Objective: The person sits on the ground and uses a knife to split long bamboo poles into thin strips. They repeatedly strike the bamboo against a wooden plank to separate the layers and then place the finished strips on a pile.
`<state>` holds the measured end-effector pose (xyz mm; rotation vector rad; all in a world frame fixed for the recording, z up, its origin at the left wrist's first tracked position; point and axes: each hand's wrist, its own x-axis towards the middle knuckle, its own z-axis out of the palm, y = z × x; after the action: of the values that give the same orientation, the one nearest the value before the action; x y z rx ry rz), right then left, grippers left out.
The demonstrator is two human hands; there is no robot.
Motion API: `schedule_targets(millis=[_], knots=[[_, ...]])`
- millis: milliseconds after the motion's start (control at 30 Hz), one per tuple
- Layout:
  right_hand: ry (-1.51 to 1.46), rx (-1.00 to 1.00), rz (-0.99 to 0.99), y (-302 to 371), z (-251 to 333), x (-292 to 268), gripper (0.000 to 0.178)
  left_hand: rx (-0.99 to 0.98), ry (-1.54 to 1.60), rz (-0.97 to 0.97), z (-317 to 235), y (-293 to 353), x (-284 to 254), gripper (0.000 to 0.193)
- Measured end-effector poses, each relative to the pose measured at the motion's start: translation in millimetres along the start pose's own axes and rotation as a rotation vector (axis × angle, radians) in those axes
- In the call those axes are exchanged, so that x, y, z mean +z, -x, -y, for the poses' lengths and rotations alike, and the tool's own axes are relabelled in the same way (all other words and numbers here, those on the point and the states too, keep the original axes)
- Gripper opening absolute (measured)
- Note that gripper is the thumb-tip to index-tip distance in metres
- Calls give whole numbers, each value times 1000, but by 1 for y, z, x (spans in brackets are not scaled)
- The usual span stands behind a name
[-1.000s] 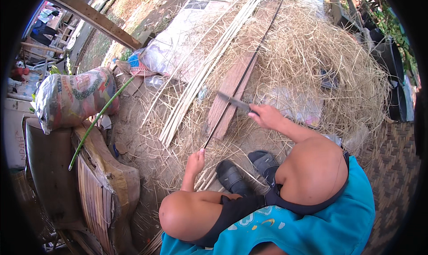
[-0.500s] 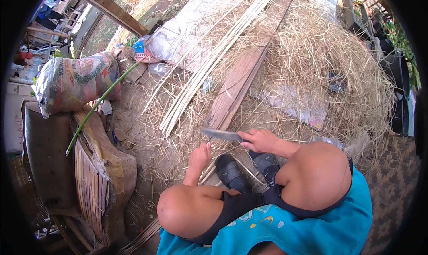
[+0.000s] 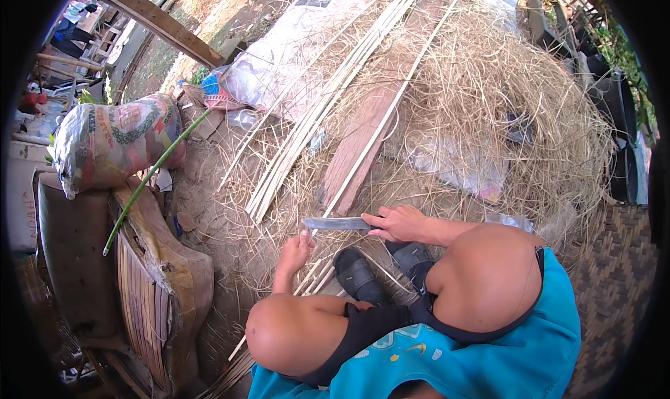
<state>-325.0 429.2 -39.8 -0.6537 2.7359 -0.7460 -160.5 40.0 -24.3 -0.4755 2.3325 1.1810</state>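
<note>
My right hand (image 3: pixel 396 224) is closed round the handle of a large knife (image 3: pixel 338 223), its blade pointing left. Between finger and thumb, my left hand (image 3: pixel 296 251) pinches the near end of a long pale bamboo strip (image 3: pixel 380 125). The blade lies across this strip just beyond my left fingers. From there the strip runs far up over a reddish-brown wooden board (image 3: pixel 354 148). A bundle of similar pale strips (image 3: pixel 293 160) rests to the left of the board. More cut strips (image 3: pixel 322 276) lie on the ground by my left sandal.
A heap of thin shavings (image 3: pixel 516 71) spreads right of the board, partly over pale sacks (image 3: pixel 460 165). At left stand a stuffed sack (image 3: pixel 115 137), a green stalk (image 3: pixel 157 165) and a worn wooden seat (image 3: pixel 164 259). Woven matting (image 3: pixel 611 280) covers the right side.
The strip has turned, its pale face now showing where a dark edge showed before. My left hand has moved slightly left and down, and the knife has shifted a little left and lower.
</note>
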Motion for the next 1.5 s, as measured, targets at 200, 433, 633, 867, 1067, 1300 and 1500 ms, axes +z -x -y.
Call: schedule_targets(millis=[200,433,633,867,1067,1300,1500], knots=[[-29,159,-128,-26,-42,-33,39,-266,-81,20,112,79,-48,65],[97,-211,55,-2,-6,-8,40,116,-97,-53,26,-6,9,50],[-124,47,-94,-24,-19,-17,47,4,-81,-9,38,11,-7,46],[-104,722,-238,-48,-117,-115,35,-298,-236,-131,85,113,-46,48],[-84,195,-31,-17,-9,-32,39,41,-274,-150,71,44,-5,44],[98,208,-70,-27,-58,-50,38,241,-495,-211,6,8,21,44],[-67,251,-147,-34,-34,-58,37,119,-317,-118,0,-7,23,51]])
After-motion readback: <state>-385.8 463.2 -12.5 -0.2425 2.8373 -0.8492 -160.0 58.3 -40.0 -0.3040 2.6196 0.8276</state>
